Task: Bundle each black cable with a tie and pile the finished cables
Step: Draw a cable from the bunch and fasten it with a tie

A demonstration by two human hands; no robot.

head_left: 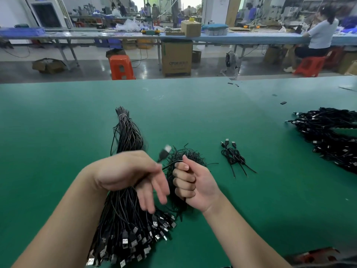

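Right grip (pixel 190 182) fisted on cable (pixel 170 165); green bench (pixel 58 132), factory bkgd.

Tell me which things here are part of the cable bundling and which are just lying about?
Part of the job: big cable bunch, pile of ties, cable in the right hand, left hand, two tied cables, finished pile.

Lying about: small black bits, orange stool, cardboard box.

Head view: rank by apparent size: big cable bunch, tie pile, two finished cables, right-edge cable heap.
1. big cable bunch
2. right-edge cable heap, cut off by the frame, so unsure
3. tie pile, partly hidden by the right hand
4. two finished cables
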